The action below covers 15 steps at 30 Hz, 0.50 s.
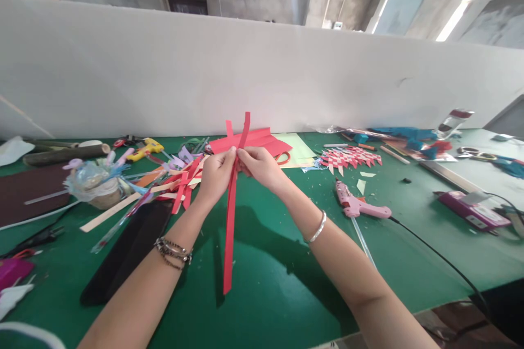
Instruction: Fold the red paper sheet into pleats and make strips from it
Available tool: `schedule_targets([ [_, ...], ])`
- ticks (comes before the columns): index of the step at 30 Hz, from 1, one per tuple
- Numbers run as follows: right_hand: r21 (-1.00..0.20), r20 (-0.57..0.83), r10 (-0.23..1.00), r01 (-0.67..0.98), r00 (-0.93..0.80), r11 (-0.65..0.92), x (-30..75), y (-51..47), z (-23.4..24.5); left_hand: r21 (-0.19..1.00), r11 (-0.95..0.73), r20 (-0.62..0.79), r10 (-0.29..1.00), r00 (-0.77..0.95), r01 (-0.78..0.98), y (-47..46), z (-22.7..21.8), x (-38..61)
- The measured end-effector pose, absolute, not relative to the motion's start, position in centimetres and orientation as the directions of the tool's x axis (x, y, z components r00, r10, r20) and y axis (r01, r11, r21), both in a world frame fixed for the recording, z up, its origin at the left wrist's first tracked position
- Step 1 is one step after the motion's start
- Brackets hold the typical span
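Above the green table, my left hand (216, 174) and my right hand (260, 165) meet, both pinching a long red paper strip (230, 240). Its lower length hangs toward me, and a shorter end sticks up past my fingertips. The exact fold or joint between the fingers is hidden. Behind my hands lies a larger red paper sheet (262, 140), partly covering a pale green sheet (295, 148). An orange scissor handle (283, 158) peeks out from beneath the red sheet. Loose red strips (180, 188) are piled just left of my left hand.
A pink glue gun (356, 203) with its black cord lies right of my right arm. Beyond it is a red-and-white woven paper piece (347, 159). To the left are a black pouch (131, 251), a wrapped pot (96, 182) and a yellow glue gun (146, 149). A white partition (262, 76) closes off the back.
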State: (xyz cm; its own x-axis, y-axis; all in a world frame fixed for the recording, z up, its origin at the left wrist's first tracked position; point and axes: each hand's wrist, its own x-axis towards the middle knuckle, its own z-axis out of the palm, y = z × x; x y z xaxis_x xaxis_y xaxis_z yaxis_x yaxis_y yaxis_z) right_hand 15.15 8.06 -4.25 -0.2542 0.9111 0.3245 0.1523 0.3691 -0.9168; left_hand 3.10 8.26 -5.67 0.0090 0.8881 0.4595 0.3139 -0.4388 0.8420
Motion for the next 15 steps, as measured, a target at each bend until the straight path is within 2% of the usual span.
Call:
schedule_targets([
  [5, -0.919, 0.316, 0.929, 0.182, -0.190, 0.350, 14.84, 7.86, -4.49, 0.872, -0.404, 0.432, 0.900, -0.049, 0.276, 8.72, -5.88, 2.70],
  [8, -0.934, 0.331, 0.934, 0.092, -0.134, 0.344, 14.91, 8.01, -4.51, 0.884, -0.384, 0.401, 0.916, -0.009, 0.268, 8.57, -5.56, 2.70],
  [11, -0.948, 0.317, 0.945, 0.009, -0.082, 0.319, 15.15, 8.21, -4.43, 0.831, -0.430, 0.442, 0.896, 0.050, 0.354, 8.18, -5.15, 2.85],
  [15, -0.943, 0.299, 0.945, 0.110, -0.130, 0.314, 15.06, 8.24, -4.43, 0.742, -0.487, 0.529, 0.848, 0.043, 0.461, 7.90, -5.03, 3.02],
])
